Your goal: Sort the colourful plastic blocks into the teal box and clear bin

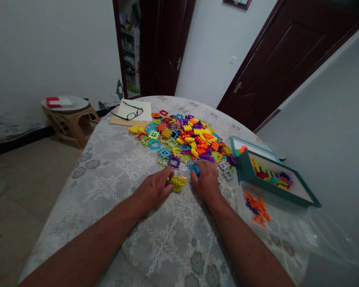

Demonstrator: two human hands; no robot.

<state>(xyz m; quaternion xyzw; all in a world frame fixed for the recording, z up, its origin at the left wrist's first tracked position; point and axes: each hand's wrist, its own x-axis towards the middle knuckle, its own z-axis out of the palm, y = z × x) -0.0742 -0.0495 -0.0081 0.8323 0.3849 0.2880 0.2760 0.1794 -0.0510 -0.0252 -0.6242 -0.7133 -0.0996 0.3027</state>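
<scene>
Left grip [157, 184] pinching yellow-green block [178, 183]; right grip [208, 178] pinching blue block [195, 170]. Right of right grip: teal box [245, 169] with mixed bits [272, 177], clear tub [279, 209] with orange-purple bits [261, 209].

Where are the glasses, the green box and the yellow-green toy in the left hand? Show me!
Glasses [131, 116]: head view, on the nearer lens.
Green box [245, 169]: head view, on its outer end wall.
Yellow-green toy [178, 183]: head view, middle of its bumpy side.

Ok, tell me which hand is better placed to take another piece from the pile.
Probably the right hand: it reaches the near edge of the pile, its fingertips at a blue piece. The left hand is occupied, holding a yellow-green block in front of the pile.
</scene>
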